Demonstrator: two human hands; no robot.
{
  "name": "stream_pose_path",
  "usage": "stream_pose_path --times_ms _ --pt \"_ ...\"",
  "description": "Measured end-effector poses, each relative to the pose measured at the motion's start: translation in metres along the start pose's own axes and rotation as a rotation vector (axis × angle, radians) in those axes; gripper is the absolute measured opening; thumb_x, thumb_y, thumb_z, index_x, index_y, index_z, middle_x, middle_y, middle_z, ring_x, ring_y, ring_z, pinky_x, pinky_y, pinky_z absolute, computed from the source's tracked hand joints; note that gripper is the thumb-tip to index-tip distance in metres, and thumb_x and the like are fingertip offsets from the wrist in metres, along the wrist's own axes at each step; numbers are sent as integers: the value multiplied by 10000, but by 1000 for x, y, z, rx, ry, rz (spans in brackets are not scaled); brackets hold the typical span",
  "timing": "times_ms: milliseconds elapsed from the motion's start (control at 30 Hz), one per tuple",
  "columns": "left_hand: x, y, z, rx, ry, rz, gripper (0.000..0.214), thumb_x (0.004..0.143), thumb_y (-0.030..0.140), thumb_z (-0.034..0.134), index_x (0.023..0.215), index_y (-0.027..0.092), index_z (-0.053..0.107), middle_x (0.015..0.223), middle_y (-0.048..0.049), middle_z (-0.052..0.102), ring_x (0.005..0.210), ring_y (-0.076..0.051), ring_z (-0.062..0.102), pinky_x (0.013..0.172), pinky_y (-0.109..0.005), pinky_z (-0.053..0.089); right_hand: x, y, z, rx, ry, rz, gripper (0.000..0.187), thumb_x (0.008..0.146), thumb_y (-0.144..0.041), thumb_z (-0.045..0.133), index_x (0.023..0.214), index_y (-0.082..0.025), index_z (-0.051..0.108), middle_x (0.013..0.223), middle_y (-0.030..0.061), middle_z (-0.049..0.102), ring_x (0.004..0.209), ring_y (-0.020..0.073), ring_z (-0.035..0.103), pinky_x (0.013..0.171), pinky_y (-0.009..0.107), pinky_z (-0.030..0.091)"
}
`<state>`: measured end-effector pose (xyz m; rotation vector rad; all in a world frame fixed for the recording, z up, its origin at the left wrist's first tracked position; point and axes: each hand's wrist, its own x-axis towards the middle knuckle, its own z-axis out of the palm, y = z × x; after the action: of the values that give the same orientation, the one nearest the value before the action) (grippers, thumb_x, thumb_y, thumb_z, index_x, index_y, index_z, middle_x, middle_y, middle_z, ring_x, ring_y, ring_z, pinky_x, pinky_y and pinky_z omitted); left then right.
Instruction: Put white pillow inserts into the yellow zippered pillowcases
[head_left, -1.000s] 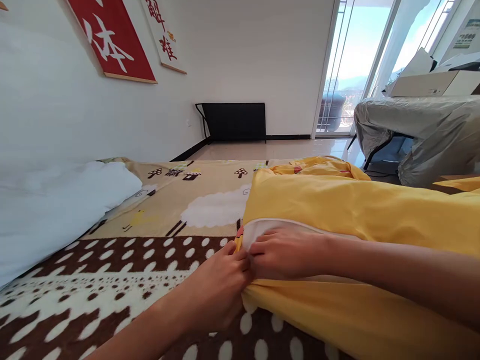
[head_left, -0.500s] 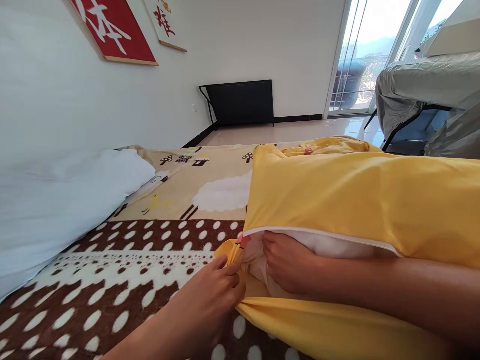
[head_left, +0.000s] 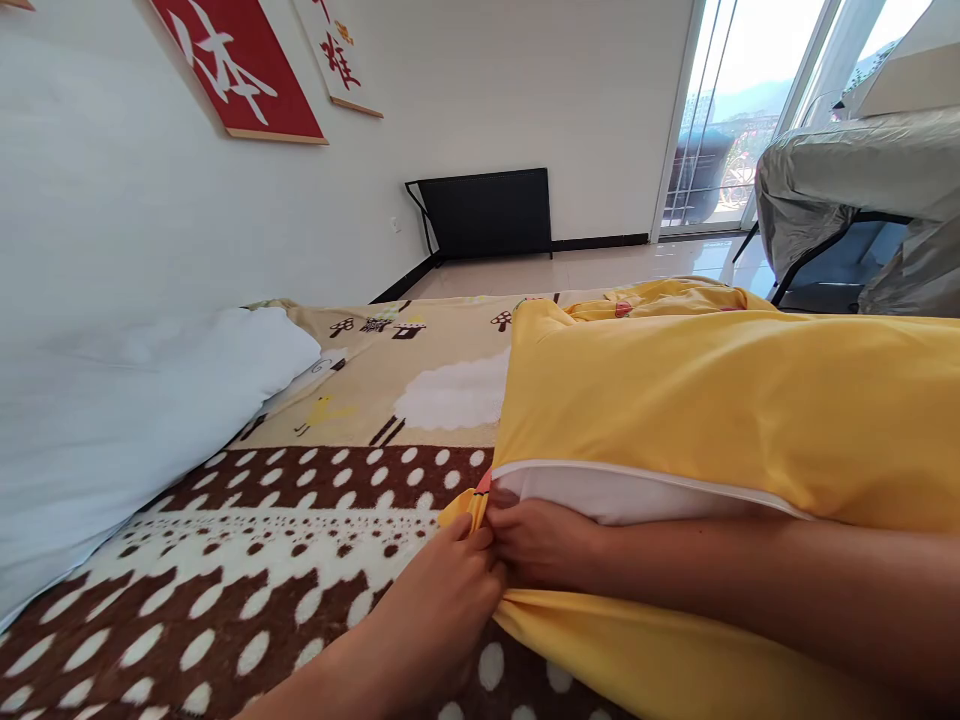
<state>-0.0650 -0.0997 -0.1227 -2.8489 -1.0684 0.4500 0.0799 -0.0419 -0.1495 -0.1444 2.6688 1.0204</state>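
A yellow pillowcase [head_left: 675,400] lies on the bed with its long white-edged opening facing me. White pillow fabric [head_left: 592,490] shows inside. My left hand [head_left: 457,575] pinches the bunched left corner of the pillowcase, where a bit of yellow and red print sticks out past the fingers. Through the opening reaches my right hand [head_left: 544,545], its closed fingers pressed into that same corner beside my left hand. Its fingertips are hidden, so what they hold cannot be made out. The lower yellow flap hangs below my right forearm.
A white pillow [head_left: 150,400] lies at the left against the wall. The blanket [head_left: 247,560] is brown, cream and patterned. Behind the pillowcase is more crumpled yellow cloth [head_left: 675,295]. Beyond the bed stand a black folded panel [head_left: 487,212] and covered furniture [head_left: 847,180].
My right hand has moved left and slightly down inside the opening, from the white fabric to the corner by my left hand. My left hand keeps its hold. The view has shifted slightly.
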Motion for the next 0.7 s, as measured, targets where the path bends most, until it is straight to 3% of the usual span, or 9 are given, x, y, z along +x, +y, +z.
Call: stream_pose_path --times_ms 133,300,400,567,700 --pt "7 -4 9 62 -1 -5 89 726 140 614 653 170 655 690 -75 665 822 -247 579 789 -397 330 6 5 5 345 -1 50 221 862 -219 461 886 -223 681 986 58 698 986 232 548 909 384 353" --pt "1 -10 -14 0 27 11 149 702 121 628 571 183 594 617 -37 625 727 -205 535 713 -365 311 29 17 13 636 -14 317 169 831 -165 480 823 -166 648 938 99 680 864 212 596 717 336 422" --pt "-3 -9 -22 -25 25 18 139 713 88 609 614 186 609 613 -34 620 716 -199 526 704 -353 307 35 23 12 744 28 368 127 810 -173 511 832 -147 633 921 96 677 867 217 597 710 321 416" --pt "-6 -3 -23 18 62 -3 183 743 121 630 577 182 584 644 -25 623 717 -190 518 672 -363 286 15 27 7 839 159 394 144 759 -241 558 859 -165 629 943 76 676 839 215 589 717 307 423" --pt "-6 -8 -23 9 51 18 181 738 131 637 577 183 571 645 -20 624 759 -191 530 673 -363 271 -12 28 3 763 324 285 167 726 -181 568 872 -133 632 1020 112 658 985 241 557 917 354 370"
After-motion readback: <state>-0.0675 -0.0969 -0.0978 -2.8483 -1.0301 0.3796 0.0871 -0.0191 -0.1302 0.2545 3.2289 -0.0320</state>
